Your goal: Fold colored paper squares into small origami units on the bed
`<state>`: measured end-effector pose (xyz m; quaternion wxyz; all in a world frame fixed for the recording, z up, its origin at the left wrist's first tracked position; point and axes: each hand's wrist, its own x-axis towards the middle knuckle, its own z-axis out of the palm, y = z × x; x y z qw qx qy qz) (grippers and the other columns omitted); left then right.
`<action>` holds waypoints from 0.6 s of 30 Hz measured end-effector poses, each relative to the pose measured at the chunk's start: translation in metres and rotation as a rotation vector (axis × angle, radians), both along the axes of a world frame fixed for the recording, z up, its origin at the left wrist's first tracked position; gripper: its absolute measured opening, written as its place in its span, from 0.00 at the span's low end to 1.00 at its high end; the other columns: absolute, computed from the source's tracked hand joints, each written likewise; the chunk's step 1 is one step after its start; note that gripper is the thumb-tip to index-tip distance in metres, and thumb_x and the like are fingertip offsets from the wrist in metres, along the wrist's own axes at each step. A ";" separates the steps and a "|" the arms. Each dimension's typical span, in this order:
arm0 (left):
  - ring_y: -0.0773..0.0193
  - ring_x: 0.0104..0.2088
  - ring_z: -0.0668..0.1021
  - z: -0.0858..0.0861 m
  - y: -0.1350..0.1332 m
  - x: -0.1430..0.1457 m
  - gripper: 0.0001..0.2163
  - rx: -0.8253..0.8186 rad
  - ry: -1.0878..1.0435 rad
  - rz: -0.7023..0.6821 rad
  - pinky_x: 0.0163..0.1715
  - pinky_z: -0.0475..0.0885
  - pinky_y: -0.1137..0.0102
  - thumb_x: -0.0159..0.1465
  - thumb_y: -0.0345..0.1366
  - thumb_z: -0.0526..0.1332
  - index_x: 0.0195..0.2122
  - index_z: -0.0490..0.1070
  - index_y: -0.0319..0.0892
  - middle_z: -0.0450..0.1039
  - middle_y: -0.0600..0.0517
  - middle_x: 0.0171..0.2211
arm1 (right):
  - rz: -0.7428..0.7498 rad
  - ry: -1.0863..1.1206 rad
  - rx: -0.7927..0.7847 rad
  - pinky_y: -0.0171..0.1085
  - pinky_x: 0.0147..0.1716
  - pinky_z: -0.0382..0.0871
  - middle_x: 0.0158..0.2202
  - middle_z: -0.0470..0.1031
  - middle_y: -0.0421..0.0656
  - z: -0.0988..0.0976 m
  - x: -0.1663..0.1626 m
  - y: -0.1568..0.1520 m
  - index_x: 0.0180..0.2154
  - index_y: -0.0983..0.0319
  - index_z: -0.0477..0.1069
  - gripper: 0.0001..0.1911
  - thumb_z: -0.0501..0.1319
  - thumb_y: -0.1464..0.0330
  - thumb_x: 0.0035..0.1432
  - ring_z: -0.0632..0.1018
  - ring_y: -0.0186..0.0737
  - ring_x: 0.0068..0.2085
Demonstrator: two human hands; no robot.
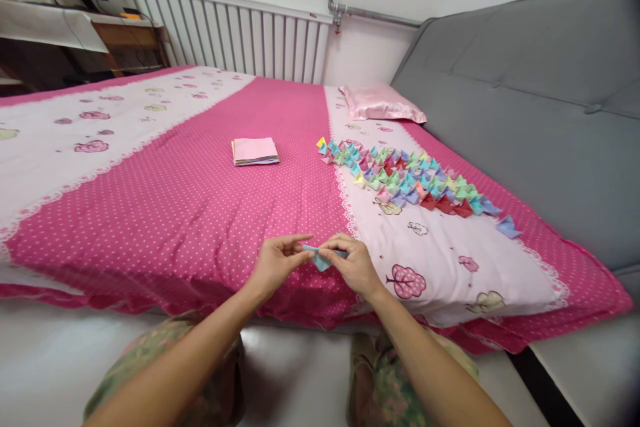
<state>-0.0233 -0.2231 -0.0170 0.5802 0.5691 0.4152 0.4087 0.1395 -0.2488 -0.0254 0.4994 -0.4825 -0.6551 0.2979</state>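
One bed [200, 213] under a pink-and-white cover filled much of the view. One grey headboard [525, 80] stood at the bed's head end, one white radiator [225, 30] beyond its far edge, and one pink pillow [383, 103] lay at its far corner by the headboard. Two hands met above the bed's near edge. The right hand [353, 263] was closed in a pinch on one light-blue paper [323, 261], which lay between both hands. The left hand [280, 257] was partly open, index finger raised off the thumb, thumb at the paper's end; whether it gripped, I could not tell. One stack of paper sheets [255, 151] lay mid-bed. Dozens of folded paper shapes [407, 181] lined the bed's headboard side, too overlapped to count exactly.
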 end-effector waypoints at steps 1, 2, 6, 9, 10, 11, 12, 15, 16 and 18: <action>0.67 0.23 0.73 0.000 0.000 0.000 0.12 0.033 0.052 -0.012 0.24 0.66 0.74 0.48 0.34 0.65 0.34 0.73 0.38 0.74 0.52 0.22 | 0.007 -0.009 0.001 0.34 0.32 0.66 0.27 0.72 0.42 0.000 0.000 0.000 0.28 0.61 0.74 0.05 0.60 0.68 0.51 0.73 0.36 0.31; 0.66 0.24 0.73 0.000 -0.001 -0.001 0.10 0.070 0.101 -0.018 0.24 0.66 0.73 0.49 0.35 0.64 0.32 0.74 0.38 0.74 0.51 0.23 | 0.012 -0.018 0.003 0.34 0.32 0.66 0.27 0.72 0.42 0.000 0.000 0.000 0.28 0.61 0.74 0.05 0.60 0.68 0.51 0.73 0.36 0.31; 0.65 0.25 0.73 0.000 -0.001 -0.004 0.07 0.269 0.270 0.020 0.26 0.66 0.72 0.52 0.37 0.62 0.25 0.74 0.38 0.74 0.50 0.24 | 0.005 -0.062 0.008 0.34 0.33 0.65 0.28 0.72 0.42 -0.001 0.000 0.000 0.28 0.62 0.74 0.06 0.59 0.68 0.52 0.73 0.36 0.31; 0.66 0.24 0.71 -0.002 -0.001 -0.005 0.08 0.344 0.331 0.009 0.25 0.64 0.73 0.54 0.38 0.60 0.24 0.72 0.38 0.72 0.51 0.22 | -0.005 -0.075 0.009 0.34 0.33 0.66 0.28 0.73 0.42 0.000 0.000 0.000 0.27 0.61 0.74 0.06 0.59 0.68 0.51 0.73 0.37 0.31; 0.66 0.24 0.71 -0.003 -0.001 -0.005 0.09 0.337 0.320 -0.014 0.25 0.64 0.73 0.54 0.38 0.59 0.24 0.71 0.38 0.71 0.51 0.22 | -0.007 -0.073 0.006 0.35 0.33 0.66 0.28 0.73 0.42 0.000 -0.001 0.000 0.27 0.61 0.74 0.06 0.59 0.68 0.51 0.74 0.37 0.31; 0.67 0.24 0.70 -0.004 -0.001 -0.005 0.09 0.321 0.301 -0.036 0.24 0.63 0.74 0.55 0.38 0.58 0.24 0.71 0.38 0.70 0.52 0.22 | -0.008 -0.069 -0.005 0.35 0.33 0.66 0.28 0.74 0.42 -0.001 -0.001 0.000 0.27 0.61 0.74 0.06 0.59 0.68 0.51 0.74 0.37 0.31; 0.68 0.23 0.70 -0.005 -0.001 -0.004 0.09 0.299 0.282 -0.050 0.23 0.62 0.74 0.56 0.39 0.58 0.24 0.70 0.38 0.69 0.53 0.21 | -0.008 -0.061 -0.023 0.35 0.33 0.66 0.28 0.75 0.42 -0.001 -0.001 0.000 0.27 0.61 0.74 0.07 0.59 0.67 0.51 0.74 0.37 0.31; 0.71 0.19 0.66 -0.007 -0.001 -0.003 0.10 0.239 0.258 -0.047 0.20 0.59 0.76 0.57 0.39 0.56 0.24 0.68 0.38 0.65 0.56 0.18 | -0.020 -0.018 -0.103 0.35 0.32 0.67 0.27 0.76 0.42 -0.003 -0.001 0.000 0.28 0.61 0.75 0.08 0.59 0.65 0.50 0.75 0.39 0.30; 0.71 0.19 0.65 -0.007 -0.001 -0.003 0.11 0.232 0.259 -0.044 0.19 0.58 0.76 0.58 0.39 0.55 0.24 0.68 0.38 0.64 0.56 0.18 | -0.024 0.000 -0.129 0.35 0.32 0.67 0.27 0.77 0.43 -0.004 -0.001 0.000 0.28 0.62 0.75 0.09 0.59 0.64 0.50 0.75 0.39 0.29; 0.71 0.20 0.66 -0.005 0.000 -0.003 0.12 0.243 0.260 -0.046 0.21 0.59 0.75 0.58 0.39 0.54 0.22 0.68 0.38 0.64 0.56 0.17 | -0.023 0.031 -0.170 0.35 0.31 0.67 0.27 0.77 0.43 -0.006 -0.001 0.001 0.28 0.63 0.75 0.10 0.60 0.63 0.49 0.75 0.39 0.29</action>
